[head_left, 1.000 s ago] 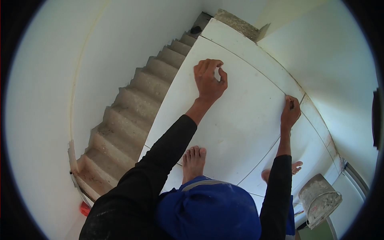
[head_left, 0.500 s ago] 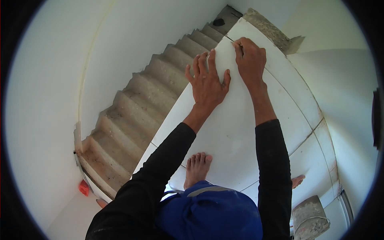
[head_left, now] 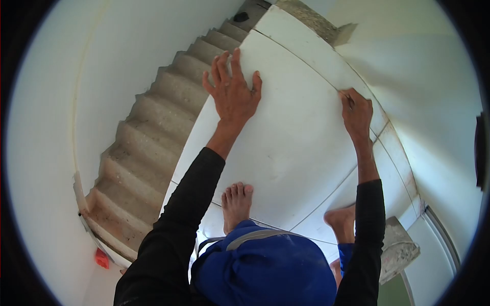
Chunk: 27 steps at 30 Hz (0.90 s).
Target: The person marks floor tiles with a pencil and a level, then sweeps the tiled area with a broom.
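A large white tile (head_left: 291, 132) covers the floor beneath me, with a thin dark joint between it and a narrower strip of white tile (head_left: 301, 38) along the wall. My left hand (head_left: 235, 97) lies on the tile's left side, fingers spread toward the edge above the stairs. Over on the right, my right hand (head_left: 357, 115) is closed in a pinch at the joint. Something small and dark shows between its thumb and fingers, too little to name. My bare foot (head_left: 237, 201) stands on the tiles.
Bare concrete stairs (head_left: 163, 109) drop away along the tile's left edge. A dirty, cement-stained bucket (head_left: 400, 250) stands at lower right. A red object (head_left: 101, 258) is at lower left, and a rough concrete block (head_left: 311, 20) sits against the far wall.
My right hand has slid along the joint, toward me and to the right. The left hand keeps its spread pose near the edge. The view has shifted slightly; more of my right foot shows.
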### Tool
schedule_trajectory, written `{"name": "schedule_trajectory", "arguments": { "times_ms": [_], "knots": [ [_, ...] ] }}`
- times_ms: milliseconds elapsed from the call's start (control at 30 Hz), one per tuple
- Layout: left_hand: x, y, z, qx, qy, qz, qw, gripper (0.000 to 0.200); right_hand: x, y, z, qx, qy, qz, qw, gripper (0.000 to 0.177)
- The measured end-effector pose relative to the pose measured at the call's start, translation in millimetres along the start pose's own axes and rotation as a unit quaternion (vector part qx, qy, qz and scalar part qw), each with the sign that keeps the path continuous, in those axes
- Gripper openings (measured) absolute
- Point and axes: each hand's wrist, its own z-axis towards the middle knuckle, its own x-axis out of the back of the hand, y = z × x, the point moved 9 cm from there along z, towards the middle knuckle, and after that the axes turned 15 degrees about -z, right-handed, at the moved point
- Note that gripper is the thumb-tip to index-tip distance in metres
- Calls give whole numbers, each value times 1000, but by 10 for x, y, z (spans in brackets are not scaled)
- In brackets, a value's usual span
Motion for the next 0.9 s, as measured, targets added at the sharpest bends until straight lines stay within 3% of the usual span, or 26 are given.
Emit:
{"name": "schedule_trajectory", "arguments": {
  "times_ms": [133, 267, 367, 500, 667, 767, 833, 900],
  "knots": [
    [-11, 2, -18, 0, 6, 0, 1000, 67, 256, 880, -702, -98, 2, -61, 993, 6],
    [29, -3, -14, 6, 13, 12, 1000, 68, 291, 1246, -1097, -166, 20, -84, 982, 10],
    [31, -9, -11, 10, 6, 14, 1000, 68, 219, 912, -1047, -184, 71, -52, 979, 12],
    [31, -22, -7, 18, -3, 3, 1000, 68, 45, -41, -743, -144, 145, 60, 977, 9],
    [154, 42, -17, 7, 31, -33, 999, 59, -235, -980, -805, -117, 95, 122, 981, 5],
    [278, 114, -30, -87, 76, -117, 986, 42, -467, -1128, -1161, -119, 58, 161, 978, 6],
    [332, 224, 93, -155, 87, -148, 973, 33, -460, -1120, -1456, -113, 106, 37, 987, 9],
    [362, 362, 450, -241, 118, -183, 946, 34, -623, -949, -1732, -182, 28, 15, 983, 12]
  ]
}}
